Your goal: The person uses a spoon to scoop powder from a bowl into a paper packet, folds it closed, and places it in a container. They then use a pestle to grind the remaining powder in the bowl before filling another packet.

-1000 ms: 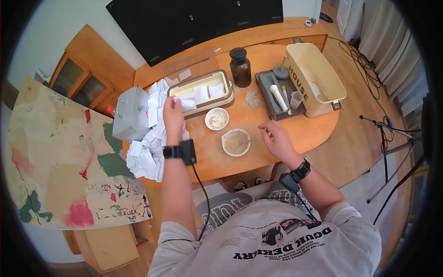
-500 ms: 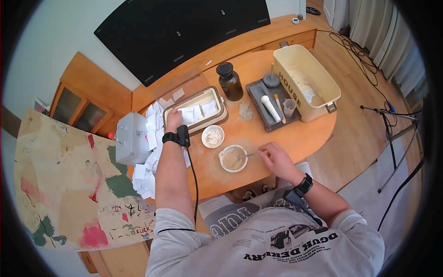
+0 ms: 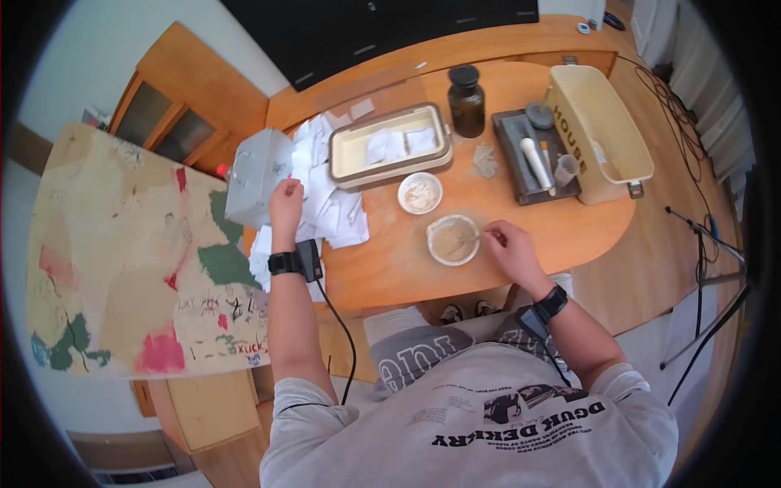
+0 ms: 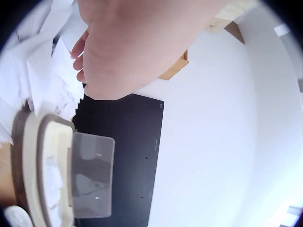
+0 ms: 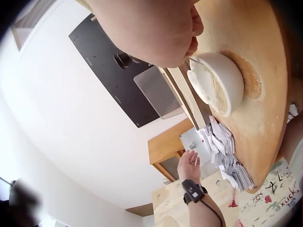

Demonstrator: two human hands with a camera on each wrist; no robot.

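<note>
My right hand (image 3: 514, 254) pinches the end of a thin metal utensil (image 3: 470, 238). The utensil's other end sits in the beige powder of a white mortar-like bowl (image 3: 439, 254) with a spout; the right wrist view shows this bowl (image 5: 232, 78) close under the fingers. Above a heap of folded white paper packets (image 3: 346, 215) is my left hand (image 3: 286, 207), fingers loosely bent and no packet showing in them. To the right of the heap stands a cream box (image 3: 350, 167) with a brown rim, several white packets (image 3: 399, 145) lying inside.
A small white bowl (image 3: 421, 193) of pale powder stands behind the mortar. Farther back are a dark jar (image 3: 466, 106), a grey tray (image 3: 525, 193) with a white pestle (image 3: 534, 163) and brush, and a large cream bin (image 3: 622, 191). A silver case (image 3: 256, 175) flanks the packets.
My left hand reached down into the cream box, then came back left over the paper heap. The right hand stays by the mortar with the metal utensil. The head view has shifted.
</note>
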